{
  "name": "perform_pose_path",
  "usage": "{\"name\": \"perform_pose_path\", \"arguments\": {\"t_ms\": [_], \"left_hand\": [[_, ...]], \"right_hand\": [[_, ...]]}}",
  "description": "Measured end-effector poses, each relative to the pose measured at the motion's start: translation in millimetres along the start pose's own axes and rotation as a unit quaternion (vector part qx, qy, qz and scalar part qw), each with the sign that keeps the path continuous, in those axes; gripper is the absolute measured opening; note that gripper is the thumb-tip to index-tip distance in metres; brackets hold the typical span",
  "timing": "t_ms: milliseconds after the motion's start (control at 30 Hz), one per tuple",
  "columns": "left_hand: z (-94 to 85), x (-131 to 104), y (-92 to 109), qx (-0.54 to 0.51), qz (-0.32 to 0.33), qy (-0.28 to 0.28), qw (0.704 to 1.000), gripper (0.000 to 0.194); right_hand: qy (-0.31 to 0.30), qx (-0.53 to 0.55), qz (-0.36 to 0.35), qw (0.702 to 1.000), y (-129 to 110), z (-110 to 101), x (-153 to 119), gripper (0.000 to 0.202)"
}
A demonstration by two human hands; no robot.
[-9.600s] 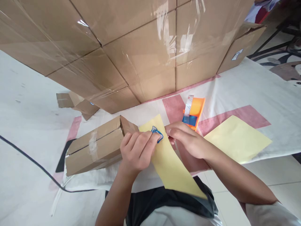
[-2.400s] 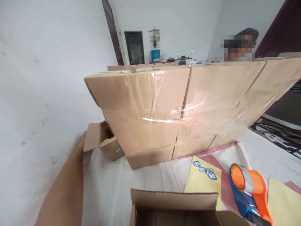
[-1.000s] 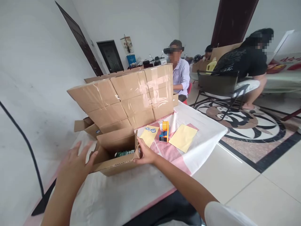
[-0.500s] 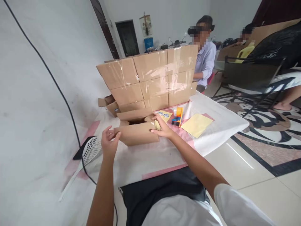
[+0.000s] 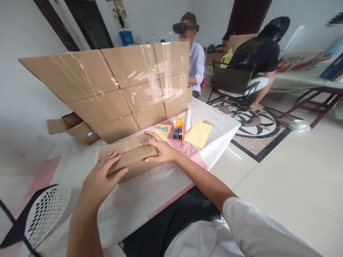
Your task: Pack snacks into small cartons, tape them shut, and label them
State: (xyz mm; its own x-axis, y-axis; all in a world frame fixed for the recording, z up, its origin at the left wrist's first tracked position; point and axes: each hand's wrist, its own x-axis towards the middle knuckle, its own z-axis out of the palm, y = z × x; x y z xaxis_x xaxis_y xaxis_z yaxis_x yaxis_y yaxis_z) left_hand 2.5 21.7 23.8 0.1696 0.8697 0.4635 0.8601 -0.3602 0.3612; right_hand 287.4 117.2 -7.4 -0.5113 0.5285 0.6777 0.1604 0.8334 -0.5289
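Note:
A cardboard box [image 5: 134,159] with its top flaps folded down lies on the cloth-covered table [image 5: 128,203]. My left hand [image 5: 103,173] rests on its left end, fingers spread over the top and thumb on the front side. My right hand [image 5: 160,148] lies at the right end, fingers on the top and thumb lower on the front. Right of the box is an orange and blue tape dispenser [image 5: 178,128]. A yellow sheet with blue stickers [image 5: 163,131] lies behind my right hand, and a plain yellow sheet [image 5: 198,134] is right of the dispenser.
Taped cardboard boxes [image 5: 139,89] form a high stack at the back of the table. An open box [image 5: 80,130] stands at its left end. A white fly swatter [image 5: 49,214] is at the lower left. People sit beyond the table, one behind the stack [image 5: 197,64].
The box's open top flaps have been folded down. My hands have moved onto its top. The view has turned right and come closer to the stack.

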Motion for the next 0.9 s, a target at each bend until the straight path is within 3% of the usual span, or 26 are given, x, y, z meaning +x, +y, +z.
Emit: {"name": "perform_pose_path", "arguments": {"t_ms": [167,300,367,467,567,667,800,900], "left_hand": [[7.2,-10.2,8.4,0.012,-0.002,0.038,0.999,0.051],[6.4,-11.6,20.0,0.035,-0.033,0.048,0.998,0.053],[4.4,-16.0,24.4,0.049,-0.067,0.054,0.995,0.053],[1.6,-24.6,28.2,0.069,-0.12,0.083,0.987,0.056],[3.3,-27.7,30.1,0.092,-0.134,0.125,0.979,0.056],[10.1,-23.5,33.8,0.111,-0.105,0.136,0.979,0.055],[16.6,-18.1,40.1,0.139,-0.112,0.127,0.976,0.054],[16.9,-19.0,41.3,0.147,-0.106,0.119,0.976,0.055]], "right_hand": [[-0.02,-0.017,0.074,0.997,-21.2,-1.3,-5.7,0.072],[0.013,-0.055,0.163,0.985,-31.0,4.1,-25.1,0.087],[0.04,-0.088,0.231,0.968,-24.8,-0.3,-34.2,0.074],[0.064,-0.172,0.329,0.926,0.4,-27.1,-27.0,0.042],[0.05,-0.228,0.349,0.908,35.8,-66.2,11.3,0.037],[-0.021,-0.251,0.347,0.903,74.2,-87.2,60.3,0.037],[-0.173,-0.25,0.366,0.88,119.6,-73.7,101.8,0.056],[-0.237,-0.254,0.381,0.857,138.1,-56.9,112.7,0.072]]}}
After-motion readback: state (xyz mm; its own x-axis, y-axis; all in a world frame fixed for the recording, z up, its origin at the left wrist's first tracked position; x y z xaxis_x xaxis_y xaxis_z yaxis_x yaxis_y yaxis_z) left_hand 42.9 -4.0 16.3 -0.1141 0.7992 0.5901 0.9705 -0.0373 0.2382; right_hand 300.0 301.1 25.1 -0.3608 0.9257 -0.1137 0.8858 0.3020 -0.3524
